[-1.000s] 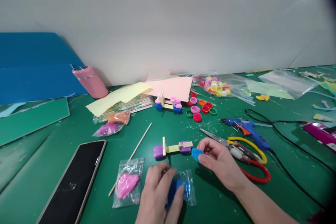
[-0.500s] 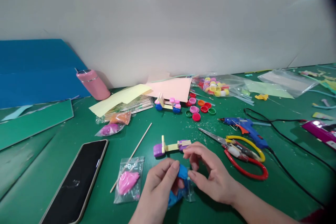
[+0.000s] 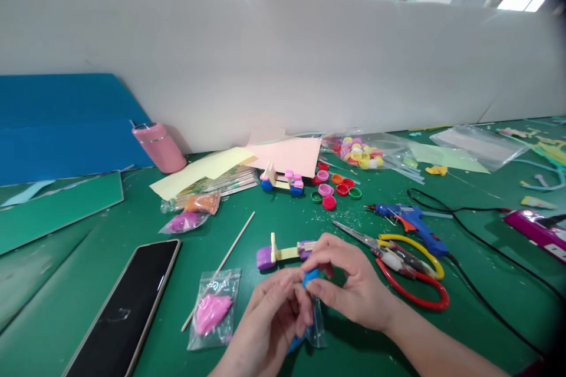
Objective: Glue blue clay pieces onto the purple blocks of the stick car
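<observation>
A small lump of blue modelling clay (image 3: 311, 277) is pinched between the thumb and forefinger of my right hand (image 3: 349, 285). Thumb and forefinger of my left hand (image 3: 276, 312) are closed at the lump's left edge; its other fingers curl below. Under the hands lies a clear bag (image 3: 317, 336) with more blue clay (image 3: 297, 341), partly hidden by my left hand. Just beyond my fingers stands a small model with purple clay ends (image 3: 265, 258) joined by a pale stick (image 3: 287, 253); my right hand covers part of its right end.
Left of my hands are a bag of pink clay (image 3: 213, 313), a thin wooden stick (image 3: 239, 238) and a phone (image 3: 126, 306). Scissors (image 3: 409, 262) and a blue glue gun (image 3: 413, 221) with its cord lie right. Behind are bottle caps (image 3: 329, 203) and a second model (image 3: 283, 184).
My right fingers have closed around the blue lump, and my left hand has turned its palm more upward. The camera view has tilted up slightly.
</observation>
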The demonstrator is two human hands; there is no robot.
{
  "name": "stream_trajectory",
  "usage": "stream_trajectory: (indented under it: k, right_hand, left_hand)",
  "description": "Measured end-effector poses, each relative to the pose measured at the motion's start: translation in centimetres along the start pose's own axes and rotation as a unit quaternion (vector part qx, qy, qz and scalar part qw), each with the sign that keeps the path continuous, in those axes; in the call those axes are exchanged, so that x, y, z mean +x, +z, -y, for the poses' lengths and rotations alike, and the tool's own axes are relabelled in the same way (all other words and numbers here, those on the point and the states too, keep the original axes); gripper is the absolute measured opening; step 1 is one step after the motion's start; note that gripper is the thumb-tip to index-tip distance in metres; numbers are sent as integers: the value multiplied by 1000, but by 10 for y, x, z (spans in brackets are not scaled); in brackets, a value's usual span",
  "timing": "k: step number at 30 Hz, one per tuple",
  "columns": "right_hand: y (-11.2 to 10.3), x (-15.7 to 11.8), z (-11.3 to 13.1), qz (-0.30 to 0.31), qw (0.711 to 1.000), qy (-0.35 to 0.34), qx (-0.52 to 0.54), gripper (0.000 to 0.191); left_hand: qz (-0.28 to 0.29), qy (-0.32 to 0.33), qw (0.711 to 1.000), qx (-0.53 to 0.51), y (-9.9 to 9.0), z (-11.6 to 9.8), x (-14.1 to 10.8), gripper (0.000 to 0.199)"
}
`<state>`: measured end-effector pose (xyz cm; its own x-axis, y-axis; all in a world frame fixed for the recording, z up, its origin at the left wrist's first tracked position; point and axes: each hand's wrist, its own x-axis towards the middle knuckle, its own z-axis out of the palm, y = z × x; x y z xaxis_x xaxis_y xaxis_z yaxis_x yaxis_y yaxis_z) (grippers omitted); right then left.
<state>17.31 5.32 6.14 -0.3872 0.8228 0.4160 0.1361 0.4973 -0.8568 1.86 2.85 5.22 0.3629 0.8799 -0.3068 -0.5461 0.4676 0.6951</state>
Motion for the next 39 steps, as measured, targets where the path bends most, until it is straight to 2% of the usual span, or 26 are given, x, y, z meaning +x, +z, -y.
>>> stream_trajectory:
  k: [8, 15, 20, 26, 30, 39]
  right_hand:
    - [7, -12, -13, -40, 998, -39, -9, 13]
    - [9, -14, -16, -20, 1000, -2, 16, 40]
    - [5, -11, -12, 17, 1000, -3, 9, 27]
    - [4, -11, -14, -24, 999, -24, -10, 13]
    - [4, -12, -15, -55, 997, -42, -19, 14]
    - [4, -12, -13, -1, 999, -34, 19, 32]
  left_hand:
    - [-17, 10, 999, 37, 1, 4, -2, 20]
    - [-39, 6, 999, 30, 0, 8, -3, 15]
    - [-75, 20, 996, 33, -4, 9, -1, 15]
    - [-25, 2, 999, 21, -3, 5, -1, 20]
    - [-5, -19, 1000, 16, -1, 5, -1, 23]
    - [-6, -11, 1000, 17, -5, 7, -2, 18]
